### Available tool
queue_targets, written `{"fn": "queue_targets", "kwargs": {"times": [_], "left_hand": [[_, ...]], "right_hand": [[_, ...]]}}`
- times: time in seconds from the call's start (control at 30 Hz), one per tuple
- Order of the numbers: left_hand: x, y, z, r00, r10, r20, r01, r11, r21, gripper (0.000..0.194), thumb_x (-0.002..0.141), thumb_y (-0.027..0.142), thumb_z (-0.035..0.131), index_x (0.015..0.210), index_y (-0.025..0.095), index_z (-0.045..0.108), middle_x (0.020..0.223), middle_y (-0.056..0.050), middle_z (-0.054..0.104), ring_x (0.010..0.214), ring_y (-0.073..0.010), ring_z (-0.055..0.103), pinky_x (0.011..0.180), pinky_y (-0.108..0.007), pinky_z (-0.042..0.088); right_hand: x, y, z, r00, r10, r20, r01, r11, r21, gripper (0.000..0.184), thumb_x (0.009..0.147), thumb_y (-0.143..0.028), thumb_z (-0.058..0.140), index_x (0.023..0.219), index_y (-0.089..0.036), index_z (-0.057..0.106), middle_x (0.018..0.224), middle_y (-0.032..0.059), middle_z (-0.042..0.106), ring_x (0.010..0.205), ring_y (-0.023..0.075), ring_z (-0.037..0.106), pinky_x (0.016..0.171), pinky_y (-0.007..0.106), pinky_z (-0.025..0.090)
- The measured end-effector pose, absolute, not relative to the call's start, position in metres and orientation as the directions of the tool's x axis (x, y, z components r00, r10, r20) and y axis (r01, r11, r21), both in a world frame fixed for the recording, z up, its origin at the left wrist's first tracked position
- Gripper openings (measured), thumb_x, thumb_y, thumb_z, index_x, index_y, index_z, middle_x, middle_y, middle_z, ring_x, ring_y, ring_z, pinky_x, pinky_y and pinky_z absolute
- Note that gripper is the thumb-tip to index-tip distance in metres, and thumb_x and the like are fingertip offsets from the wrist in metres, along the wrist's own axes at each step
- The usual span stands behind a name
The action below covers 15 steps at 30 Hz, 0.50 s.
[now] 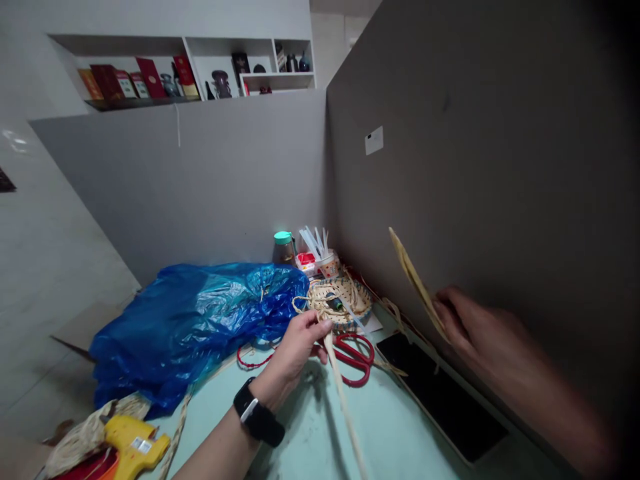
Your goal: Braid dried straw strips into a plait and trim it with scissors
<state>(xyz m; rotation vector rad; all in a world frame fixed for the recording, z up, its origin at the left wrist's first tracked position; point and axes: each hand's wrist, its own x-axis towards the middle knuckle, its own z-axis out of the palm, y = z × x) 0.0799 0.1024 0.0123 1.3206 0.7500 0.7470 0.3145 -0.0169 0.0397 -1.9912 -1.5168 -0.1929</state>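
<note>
My left hand (300,340), with a black watch on its wrist, pinches a pale straw strand (343,397) between thumb and fingers. From the pinch the strand hangs down toward the table's front. Off to the right and raised, my right hand (477,333) grips a tan, flat strip of straw (413,277) that points up and left; this hand is partly blurred. Red-handled scissors (370,363) lie just right of my left hand, their blades hidden. Behind that hand sits a shallow woven straw basket (363,300) with loose strands and a small dark green item in it.
A large blue plastic bag (190,320) covers the left of the pale green table (400,443). A yellow glue gun (135,443) lies front left. At the back stand a green-lidded jar (284,250) and a cup (330,267) of translucent sticks. A black flat panel (440,387) lies along the grey partition (475,167).
</note>
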Motion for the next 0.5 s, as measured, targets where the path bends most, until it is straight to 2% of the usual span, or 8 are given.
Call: {"fn": "queue_targets", "kwargs": {"times": [0.1, 0.17, 0.2, 0.27, 0.33, 0.4, 0.5], "left_hand": [[0.108, 0.117, 0.019, 0.551, 0.832, -0.073, -0.048, 0.119, 0.992, 0.019, 0.080, 0.024, 0.070, 0.073, 0.013, 0.057, 0.063, 0.001, 0.057, 0.053, -0.0101, 0.056, 0.053, -0.024, 0.050], [0.134, 0.129, 0.020, 0.531, 0.842, -0.094, -0.052, 0.143, 0.988, 0.015, 0.086, 0.022, 0.064, 0.076, 0.012, 0.058, 0.065, 0.001, 0.058, 0.057, -0.0102, 0.058, 0.059, -0.025, 0.053], [0.149, 0.134, 0.018, 0.522, 0.847, -0.099, -0.058, 0.151, 0.987, 0.013, 0.089, 0.024, 0.062, 0.085, 0.011, 0.060, 0.074, 0.000, 0.061, 0.062, -0.0110, 0.060, 0.061, -0.027, 0.054], [0.175, 0.142, 0.014, 0.514, 0.853, -0.093, -0.077, 0.153, 0.985, 0.022, 0.092, 0.030, 0.058, 0.105, 0.013, 0.061, 0.097, -0.005, 0.065, 0.077, -0.0146, 0.063, 0.067, -0.031, 0.055], [0.191, 0.146, 0.010, 0.514, 0.855, -0.064, -0.110, 0.141, 0.984, 0.028, 0.092, 0.031, 0.058, 0.116, 0.015, 0.058, 0.108, -0.007, 0.063, 0.087, -0.0176, 0.064, 0.073, -0.036, 0.056], [0.192, 0.148, 0.011, 0.512, 0.858, -0.031, -0.140, 0.119, 0.983, 0.029, 0.092, 0.030, 0.058, 0.116, 0.015, 0.058, 0.108, -0.007, 0.063, 0.087, -0.0175, 0.064, 0.074, -0.035, 0.056], [0.161, 0.143, 0.029, 0.540, 0.842, 0.013, -0.166, 0.091, 0.982, 0.027, 0.087, 0.031, 0.065, 0.106, 0.012, 0.061, 0.097, -0.007, 0.065, 0.078, -0.0145, 0.064, 0.072, -0.029, 0.053]], "right_hand": [[0.303, -0.014, 0.042, 0.327, 0.864, 0.383, 0.772, -0.011, -0.635, 0.025, 0.090, -0.041, 0.034, 0.089, -0.022, 0.050, 0.072, 0.0049, 0.063, 0.060, 0.0203, 0.061, 0.056, 0.029, 0.045], [0.298, -0.015, 0.041, 0.293, 0.879, 0.376, 0.672, 0.091, -0.735, 0.028, 0.088, -0.044, 0.038, 0.098, -0.021, 0.050, 0.084, 0.0071, 0.065, 0.073, 0.0226, 0.064, 0.063, 0.031, 0.049], [0.295, -0.015, 0.042, 0.263, 0.892, 0.368, 0.630, 0.130, -0.765, 0.028, 0.087, -0.044, 0.041, 0.099, -0.021, 0.050, 0.088, 0.0070, 0.065, 0.077, 0.0230, 0.064, 0.065, 0.031, 0.049], [0.292, -0.016, 0.042, 0.201, 0.920, 0.336, 0.576, 0.166, -0.801, 0.026, 0.085, -0.044, 0.045, 0.096, -0.022, 0.053, 0.089, 0.0050, 0.066, 0.078, 0.0222, 0.063, 0.065, 0.030, 0.049], [0.291, -0.015, 0.044, 0.173, 0.933, 0.317, 0.558, 0.172, -0.812, 0.024, 0.085, -0.044, 0.047, 0.090, -0.022, 0.056, 0.081, 0.0023, 0.064, 0.071, 0.0195, 0.060, 0.058, 0.027, 0.045], [0.293, -0.015, 0.045, 0.182, 0.932, 0.312, 0.554, 0.165, -0.816, 0.026, 0.086, -0.045, 0.047, 0.084, -0.022, 0.058, 0.074, 0.0010, 0.062, 0.064, 0.0173, 0.055, 0.053, 0.025, 0.040], [0.296, -0.013, 0.046, 0.171, 0.937, 0.303, 0.555, 0.163, -0.816, 0.032, 0.085, -0.048, 0.048, 0.077, -0.020, 0.061, 0.069, 0.0013, 0.059, 0.063, 0.0175, 0.053, 0.053, 0.025, 0.038]]}}
